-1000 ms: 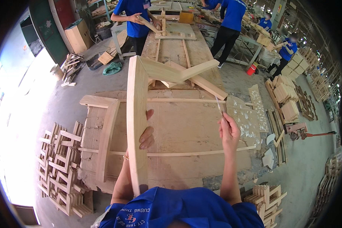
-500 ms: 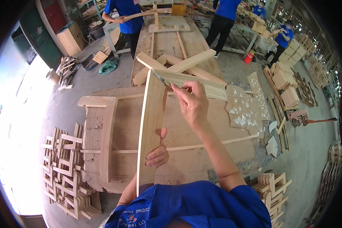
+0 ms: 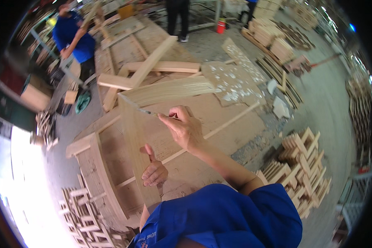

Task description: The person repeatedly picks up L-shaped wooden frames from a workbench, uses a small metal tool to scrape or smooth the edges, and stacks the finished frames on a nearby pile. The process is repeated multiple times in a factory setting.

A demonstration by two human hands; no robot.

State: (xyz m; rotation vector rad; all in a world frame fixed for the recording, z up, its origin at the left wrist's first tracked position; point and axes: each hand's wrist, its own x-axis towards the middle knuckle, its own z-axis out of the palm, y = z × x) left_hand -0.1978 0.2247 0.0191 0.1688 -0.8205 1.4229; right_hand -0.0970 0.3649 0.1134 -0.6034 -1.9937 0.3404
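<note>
My left hand (image 3: 154,170) grips the lower part of a long curved wooden board (image 3: 141,136) that stands on edge in front of me and bends to the right at its top. My right hand (image 3: 185,126) pinches a thin metal tool (image 3: 149,112), like a small blade or scraper, with its tip against the board's upper face near the bend. Both hands are above a large plywood worktable (image 3: 219,115). My blue sleeve fills the lower middle of the picture.
A curved wooden frame part (image 3: 98,173) lies on the table's left. Crossed planks (image 3: 149,68) lie behind. Stacks of small wooden frames sit at the right (image 3: 301,165) and lower left (image 3: 84,215). A person in blue (image 3: 76,39) works at the back left; another stands at the far back.
The view has tilted and turned. My right hand with the tool moved from the table's right side up to the board's top. The board leaned further right.
</note>
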